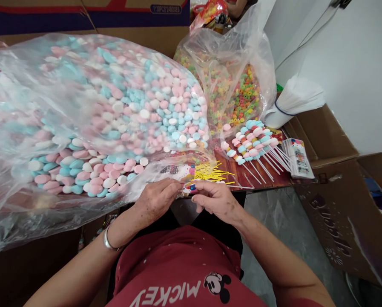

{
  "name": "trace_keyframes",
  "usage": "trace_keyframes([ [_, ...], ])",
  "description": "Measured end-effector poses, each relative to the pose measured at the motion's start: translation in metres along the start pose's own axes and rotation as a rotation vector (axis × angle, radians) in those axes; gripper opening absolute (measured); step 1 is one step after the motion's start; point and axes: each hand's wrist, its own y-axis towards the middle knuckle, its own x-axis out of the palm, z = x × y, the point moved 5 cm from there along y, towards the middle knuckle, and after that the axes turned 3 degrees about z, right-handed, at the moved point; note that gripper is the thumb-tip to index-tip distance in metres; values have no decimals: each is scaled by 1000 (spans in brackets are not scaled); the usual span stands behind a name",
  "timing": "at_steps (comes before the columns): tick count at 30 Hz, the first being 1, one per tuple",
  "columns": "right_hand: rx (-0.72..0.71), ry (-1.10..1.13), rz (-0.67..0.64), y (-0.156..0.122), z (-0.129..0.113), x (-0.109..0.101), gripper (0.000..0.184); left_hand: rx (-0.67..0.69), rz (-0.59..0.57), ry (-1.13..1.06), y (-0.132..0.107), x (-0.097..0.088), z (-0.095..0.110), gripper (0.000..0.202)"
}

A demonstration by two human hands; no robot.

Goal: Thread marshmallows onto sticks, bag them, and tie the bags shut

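Note:
At the table's front edge my left hand [159, 197] is closed, its fingers pinching one end of a clear printed plastic bag [186, 187]. My right hand [219, 201] is closed on the other side of that bag, thumb and fingers curled together. Most of the bag is hidden by my fingers, and I cannot make out its contents. Just beyond my right hand lies a loose bunch of yellow twist ties [211, 171]. More printed bags [174, 170] lie flat beyond my left fingers.
A huge clear sack of pink, blue and white candies [136, 106] fills the left. Behind stands a sack of ring candies [238, 94]. To the right are candy skewers [254, 140], printed cards [297, 157], a container of white sticks [283, 106] and a cardboard box [331, 213].

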Motion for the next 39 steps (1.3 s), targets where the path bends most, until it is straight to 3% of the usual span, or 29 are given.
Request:
trace_keyframes([
  [2,-35,-16,24,0,4,0,14,21,10,-3,1,0,1,12],
  [5,-225,-134,68,1,5,-5,14,52,18,-25,0,2,4,13],
  [9,-429,-226,18,-4,1,-9,17,65,39,22,-4,4,4,14],
  [16,-461,-114,-67,-13,-7,-10,26,123,135,91,-4,-7,6,21],
  [23,-491,-215,-51,-16,-15,-12,23,183,139,68,-5,-6,7,19],
  [26,-551,-391,147,-24,-26,-35,24,74,163,-50,-8,-4,0,15],
  [28,-589,-655,344,-31,-31,-57,23,-33,159,-157,-10,-4,-8,13],
  [30,-553,-991,448,-35,-27,-77,21,-134,142,-266,-12,-3,-15,13],
  [35,-384,-1554,341,-34,5,-102,15,-305,103,-486,-19,-2,-27,16],
  [39,-474,-1587,303,-36,6,-107,19,-485,52,-608,-23,1,-34,22],
])
